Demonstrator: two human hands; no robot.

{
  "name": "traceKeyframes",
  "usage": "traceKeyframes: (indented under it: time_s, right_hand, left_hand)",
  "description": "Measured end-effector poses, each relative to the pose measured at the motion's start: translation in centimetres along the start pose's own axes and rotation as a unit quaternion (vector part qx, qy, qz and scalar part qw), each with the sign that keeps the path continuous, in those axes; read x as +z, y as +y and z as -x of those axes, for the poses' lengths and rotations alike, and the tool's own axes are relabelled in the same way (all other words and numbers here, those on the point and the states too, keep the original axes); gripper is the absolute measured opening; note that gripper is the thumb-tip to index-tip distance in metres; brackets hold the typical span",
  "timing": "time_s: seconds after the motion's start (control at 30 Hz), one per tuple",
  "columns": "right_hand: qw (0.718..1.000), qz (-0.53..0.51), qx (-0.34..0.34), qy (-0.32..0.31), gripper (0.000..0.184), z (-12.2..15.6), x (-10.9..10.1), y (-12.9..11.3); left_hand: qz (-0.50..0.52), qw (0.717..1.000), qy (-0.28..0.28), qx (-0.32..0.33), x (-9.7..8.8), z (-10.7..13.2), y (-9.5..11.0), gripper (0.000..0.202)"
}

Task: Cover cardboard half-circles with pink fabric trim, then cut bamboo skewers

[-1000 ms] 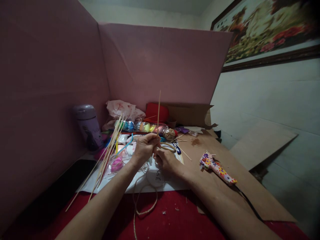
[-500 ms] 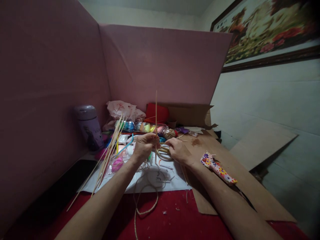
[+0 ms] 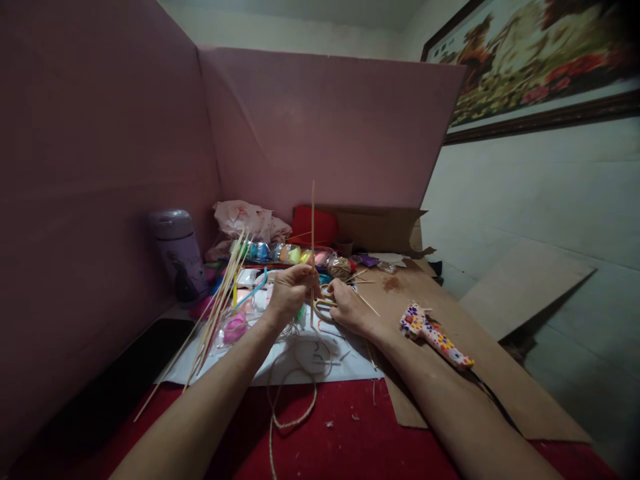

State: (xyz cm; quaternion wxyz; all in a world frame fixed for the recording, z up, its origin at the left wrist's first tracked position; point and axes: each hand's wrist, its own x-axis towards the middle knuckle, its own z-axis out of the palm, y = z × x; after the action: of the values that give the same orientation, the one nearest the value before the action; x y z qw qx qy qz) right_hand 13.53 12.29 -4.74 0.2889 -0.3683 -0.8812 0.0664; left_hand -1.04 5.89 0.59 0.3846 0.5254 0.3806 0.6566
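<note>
In the middle of the head view, my left hand [image 3: 293, 290] pinches a thin wooden stick [image 3: 313, 223] that stands upright, its lower end near the white sheet [image 3: 270, 370]. To the right, my right hand [image 3: 347, 303] has its fingers closed at the gold-coloured loop handles of scissors [image 3: 320, 312]. The blades are hidden. Pale twine [image 3: 295, 423] trails from below my left hand over the sheet and onto the red cloth.
Left stand a bundle of wooden sticks [image 3: 220, 310], a purple bottle [image 3: 180, 257] and a dark flat object [image 3: 135, 353]. Packs of coloured clay [image 3: 285, 255] and a twine ball [image 3: 340, 267] lie behind. A flower-patterned glue gun [image 3: 435, 340] rests on cardboard [image 3: 480, 373].
My right hand has moved slightly left and closed at the scissor handles, which have shifted. My left hand and the upright stick are nearly unchanged.
</note>
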Motion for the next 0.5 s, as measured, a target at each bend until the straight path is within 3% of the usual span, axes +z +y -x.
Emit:
traceKeyframes:
  time_s: [0.2,0.33,0.5]
  right_hand:
    - [1.000,-0.003,0.013,0.016,0.040,-0.1,-1.1,-0.6]
    - [0.997,-0.002,0.075,0.026,0.038,-0.2,-2.9,-1.1]
    - [0.993,-0.034,0.112,-0.006,0.040,-0.3,-5.1,0.1]
  left_hand:
    - [0.007,1.000,0.016,-0.005,-0.2,0.0,0.1,0.021]
    - [0.009,1.000,0.020,-0.005,-0.2,0.2,0.1,0.021]
    - [0.022,1.000,0.018,0.000,-0.3,0.6,0.7,0.020]
